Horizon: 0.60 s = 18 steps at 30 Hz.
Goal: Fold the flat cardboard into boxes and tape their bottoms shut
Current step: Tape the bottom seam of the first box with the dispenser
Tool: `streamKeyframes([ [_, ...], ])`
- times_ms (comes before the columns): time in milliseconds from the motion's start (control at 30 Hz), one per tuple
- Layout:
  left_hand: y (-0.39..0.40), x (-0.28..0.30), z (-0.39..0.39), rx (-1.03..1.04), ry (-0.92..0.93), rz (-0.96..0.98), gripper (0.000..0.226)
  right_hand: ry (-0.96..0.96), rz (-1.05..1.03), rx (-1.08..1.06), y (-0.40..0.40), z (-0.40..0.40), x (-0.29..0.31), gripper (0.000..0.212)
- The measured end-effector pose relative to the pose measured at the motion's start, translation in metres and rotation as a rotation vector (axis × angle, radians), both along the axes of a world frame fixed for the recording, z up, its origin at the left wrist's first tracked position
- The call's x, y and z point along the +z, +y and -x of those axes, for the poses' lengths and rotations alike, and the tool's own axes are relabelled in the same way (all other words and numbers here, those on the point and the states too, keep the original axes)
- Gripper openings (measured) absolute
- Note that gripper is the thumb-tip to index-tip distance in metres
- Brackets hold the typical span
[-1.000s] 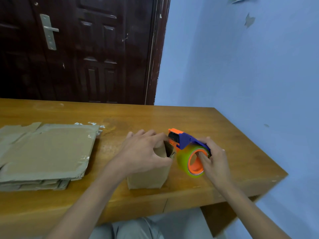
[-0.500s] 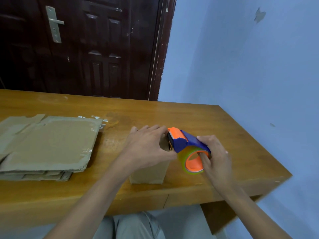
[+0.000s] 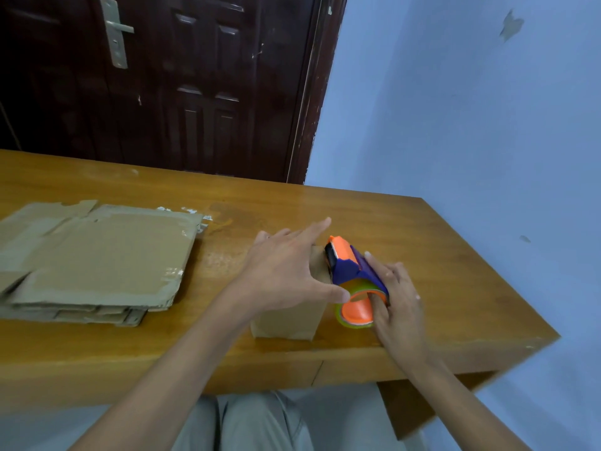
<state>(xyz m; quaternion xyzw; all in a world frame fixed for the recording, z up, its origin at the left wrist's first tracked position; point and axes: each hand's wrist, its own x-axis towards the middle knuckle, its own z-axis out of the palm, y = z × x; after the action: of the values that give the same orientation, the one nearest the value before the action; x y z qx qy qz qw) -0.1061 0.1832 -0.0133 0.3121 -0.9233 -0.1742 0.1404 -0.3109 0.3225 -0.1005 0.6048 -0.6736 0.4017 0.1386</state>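
A small brown cardboard box (image 3: 287, 320) stands near the front edge of the wooden table (image 3: 406, 242). My left hand (image 3: 286, 271) lies flat on top of the box with its fingers spread and straight. My right hand (image 3: 395, 297) grips a blue and orange tape dispenser (image 3: 349, 271) by its roll, thumb inside the orange core. The dispenser's orange head touches the box's top right edge. The top of the box is mostly hidden under my left hand.
A stack of flat cardboard sheets (image 3: 94, 258) lies on the table's left half. A dark wooden door (image 3: 169, 83) stands behind the table, and a blue wall (image 3: 471, 109) runs along the right. The table's right end lies close to the dispenser.
My left hand's fingers have straightened and spread over the box top, where they were curled round it before. The dispenser has tilted its head up against the box's edge.
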Motion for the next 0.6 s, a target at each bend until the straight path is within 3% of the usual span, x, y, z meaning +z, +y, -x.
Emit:
streamKeyframes([
  [67,0.000,-0.001,-0.004,-0.043,0.112,-0.058,0.117,0.001,0.016,-0.005,0.001,-0.003,-0.004,0.063],
  [200,-0.005,-0.011,-0.019,-0.103,0.452,-0.228,0.068,-0.024,0.047,-0.018,0.000,-0.012,-0.007,0.053],
  [300,-0.010,-0.016,-0.024,-0.146,0.467,-0.268,0.053,-0.012,0.063,-0.033,0.001,-0.015,-0.009,0.053],
  [500,-0.010,-0.021,-0.024,-0.214,0.482,-0.193,0.062,-0.006,0.120,-0.064,0.000,-0.020,-0.017,0.054],
  [600,-0.008,-0.023,-0.024,-0.206,0.483,-0.191,0.053,0.039,0.108,-0.070,-0.002,-0.017,-0.019,0.056],
])
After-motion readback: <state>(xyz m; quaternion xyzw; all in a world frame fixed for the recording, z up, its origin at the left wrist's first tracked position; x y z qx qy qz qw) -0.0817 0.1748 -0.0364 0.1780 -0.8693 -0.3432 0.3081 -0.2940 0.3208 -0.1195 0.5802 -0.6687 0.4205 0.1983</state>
